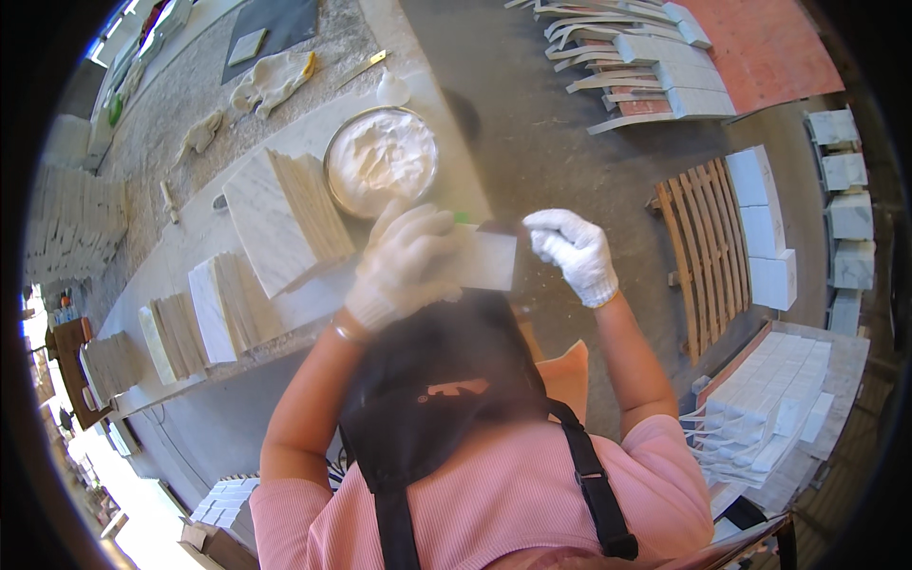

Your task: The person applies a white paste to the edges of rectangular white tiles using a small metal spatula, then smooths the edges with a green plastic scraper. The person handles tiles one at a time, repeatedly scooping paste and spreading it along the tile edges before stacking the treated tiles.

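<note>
My left hand (404, 261), in a white knit glove and blurred, is closed on a thin white marble tile (492, 259) in front of my apron. My right hand (575, 255), gloved too, has its fingers curled together around the end of a small dark flat piece (501, 228) at the tile's far edge; its exact kind is unclear. A bit of green (463, 218) shows beside it. Just beyond my left hand, a round metal bowl (330, 176) holds white paste (383, 157). To its left leans a stack of marble tiles (275, 223).
More tile stacks (217, 309) line the bench (242, 356). A crumpled glove (273, 84) and a scraper (363, 68) lie beyond the bowl. On the right, a wooden pallet (703, 252) stands near white blocks (760, 228) and strapped tile piles (774, 394) on the floor.
</note>
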A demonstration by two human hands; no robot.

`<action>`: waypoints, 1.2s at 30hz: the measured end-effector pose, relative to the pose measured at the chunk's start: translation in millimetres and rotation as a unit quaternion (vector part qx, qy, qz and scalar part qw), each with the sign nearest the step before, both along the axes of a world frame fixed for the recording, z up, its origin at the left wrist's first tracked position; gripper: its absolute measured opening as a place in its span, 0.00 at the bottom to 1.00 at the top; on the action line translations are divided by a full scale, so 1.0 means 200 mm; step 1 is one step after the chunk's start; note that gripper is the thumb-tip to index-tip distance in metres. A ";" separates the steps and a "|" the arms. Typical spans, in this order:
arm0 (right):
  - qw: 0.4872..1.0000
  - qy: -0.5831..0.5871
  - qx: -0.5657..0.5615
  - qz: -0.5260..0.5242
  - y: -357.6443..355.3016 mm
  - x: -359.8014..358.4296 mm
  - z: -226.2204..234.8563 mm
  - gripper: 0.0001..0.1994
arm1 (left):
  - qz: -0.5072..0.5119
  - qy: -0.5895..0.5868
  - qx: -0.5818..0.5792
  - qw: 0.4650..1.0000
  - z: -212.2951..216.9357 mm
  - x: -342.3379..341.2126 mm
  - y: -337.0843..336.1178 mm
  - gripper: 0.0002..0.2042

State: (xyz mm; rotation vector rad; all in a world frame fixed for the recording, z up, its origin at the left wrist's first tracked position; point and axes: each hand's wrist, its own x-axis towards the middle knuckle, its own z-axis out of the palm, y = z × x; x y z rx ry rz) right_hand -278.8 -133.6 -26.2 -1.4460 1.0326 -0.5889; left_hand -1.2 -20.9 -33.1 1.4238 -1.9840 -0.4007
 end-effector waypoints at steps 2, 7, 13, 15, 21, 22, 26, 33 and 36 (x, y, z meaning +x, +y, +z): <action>0.998 -0.011 -0.060 0.004 -0.06 -0.04 0.03 0.13 | 0.000 0.003 0.004 1.000 0.00 0.00 0.00 0.33; 0.993 -0.008 -0.072 0.089 -0.16 -0.03 0.02 0.13 | 0.001 0.012 0.003 1.000 -0.01 0.00 0.00 0.33; 0.985 0.023 -0.097 0.144 -0.18 0.06 -0.06 0.13 | 0.001 0.020 0.012 1.000 0.00 0.00 0.00 0.33; 0.981 0.010 -0.132 0.143 -0.16 0.05 -0.06 0.13 | 0.000 0.017 0.009 1.000 0.00 0.00 0.00 0.33; 0.951 0.083 -0.249 0.165 -0.12 0.02 -0.03 0.11 | 0.004 0.024 0.000 1.000 -0.02 0.00 0.00 0.33; 0.956 0.122 -0.220 0.152 -0.11 0.03 -0.03 0.10 | 0.002 0.027 -0.001 1.000 -0.02 0.00 0.00 0.33; 0.959 0.066 -0.251 0.110 -0.10 0.06 -0.05 0.10 | 0.000 0.025 0.006 1.000 -0.01 0.00 0.00 0.32; 0.971 0.057 -0.212 0.097 -0.05 0.03 -0.06 0.10 | 0.000 0.025 -0.003 1.000 -0.02 0.00 0.00 0.32; 0.972 0.048 -0.205 0.104 -0.01 0.02 -0.06 0.10 | -0.002 0.025 0.001 1.000 -0.03 0.00 0.00 0.32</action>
